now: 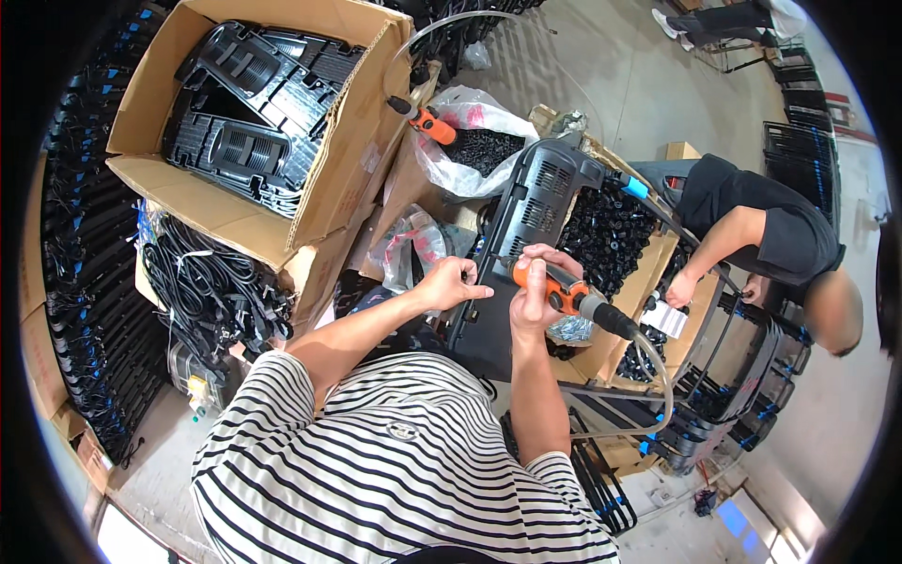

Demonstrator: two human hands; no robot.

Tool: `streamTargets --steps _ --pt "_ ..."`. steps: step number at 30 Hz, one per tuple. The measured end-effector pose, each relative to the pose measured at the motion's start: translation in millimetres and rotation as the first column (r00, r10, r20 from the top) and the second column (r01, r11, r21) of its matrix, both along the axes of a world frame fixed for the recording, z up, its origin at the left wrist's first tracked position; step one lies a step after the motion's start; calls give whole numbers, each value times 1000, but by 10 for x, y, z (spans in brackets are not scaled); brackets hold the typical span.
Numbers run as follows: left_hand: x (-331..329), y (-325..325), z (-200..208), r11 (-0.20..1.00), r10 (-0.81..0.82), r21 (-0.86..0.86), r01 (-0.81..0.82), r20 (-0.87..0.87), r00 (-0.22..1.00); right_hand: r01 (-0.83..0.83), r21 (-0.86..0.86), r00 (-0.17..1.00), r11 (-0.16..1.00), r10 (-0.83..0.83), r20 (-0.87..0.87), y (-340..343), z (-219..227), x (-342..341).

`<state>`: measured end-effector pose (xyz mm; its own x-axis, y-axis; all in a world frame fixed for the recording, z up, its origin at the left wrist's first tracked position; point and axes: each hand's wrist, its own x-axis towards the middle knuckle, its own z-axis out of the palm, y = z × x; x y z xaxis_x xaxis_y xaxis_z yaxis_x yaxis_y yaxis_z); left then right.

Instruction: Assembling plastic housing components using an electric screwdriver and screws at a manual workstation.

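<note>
My right hand (536, 293) is wrapped round an orange and black power screwdriver (567, 296). A pale hose runs from the black rear end of the tool. Its tip points left, over a long black plastic cover (485, 331) with slotted vents. At the left edge of that cover is my left hand (451, 285), thumb and fingers pinched together. Whatever lies between those fingertips is too small to make out. The cover lies in front of me, its far end beside a heap of small black parts (609, 230).
On the left, an open cardboard box (352, 141) holds black plastic panels, above bundled black cables (221, 291). A second orange screwdriver (432, 124) rests by a plastic bag of black screws (481, 150). At right, a co-worker (752, 226) reaches into a cardboard tray (601, 359).
</note>
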<state>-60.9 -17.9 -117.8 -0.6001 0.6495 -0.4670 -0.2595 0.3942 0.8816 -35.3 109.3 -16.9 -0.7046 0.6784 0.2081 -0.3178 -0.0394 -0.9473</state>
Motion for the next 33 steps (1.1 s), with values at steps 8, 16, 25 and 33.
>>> streamTargets --steps 8,16,25,33 --pt "43 -147 -48 985 117 77 -155 364 924 -92 98 994 991 85 73 -79 -36 -12" --pt "68 -569 -17 867 137 156 -473 838 528 -124 125 992 984 125 1 -47 -187 -8" --pt "183 -525 179 788 90 236 -569 869 486 -109 93 994 990 111 -20 -99 -108 64" --pt "426 -234 565 777 -82 335 -533 893 442 -34 0 987 999 33 -159 -118 760 765"
